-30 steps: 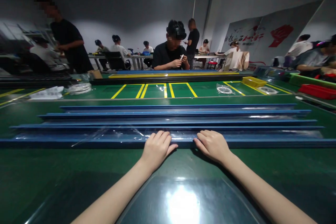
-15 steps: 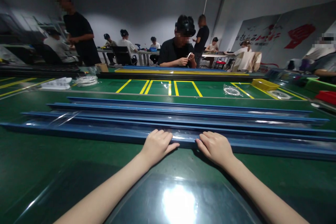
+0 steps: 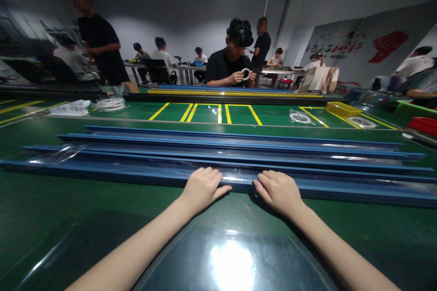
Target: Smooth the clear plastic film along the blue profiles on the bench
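Several long blue channel-shaped profiles lie side by side across the green table. At the nearest blue profile (image 3: 102, 175), my left hand (image 3: 202, 188) curls its fingers over the front edge, its thumb stretched along the near side. A short gap to the right, my right hand (image 3: 279, 190) is wrapped over the same edge, thumb bent inward. The fingertips of both hands are hidden inside the profile. Crinkled clear film (image 3: 70, 153) shows at the profiles' left part. Under my forearms, a shiny transparent sheet (image 3: 184, 261) reflects a bright light.
Beyond the blue profiles are yellow tape outlines (image 3: 229, 114), bagged white coils (image 3: 300, 118) and a yellow tray (image 3: 343, 110). Yellow and black strips (image 3: 235, 94) lie farther back. Across the table a person (image 3: 235, 61) holds a white ring. A red bin (image 3: 423, 126) stands at right.
My hands keep their hold on the near edge; the view shifts slightly. Across the table, the person's white piece has turned and now shows as a ring.
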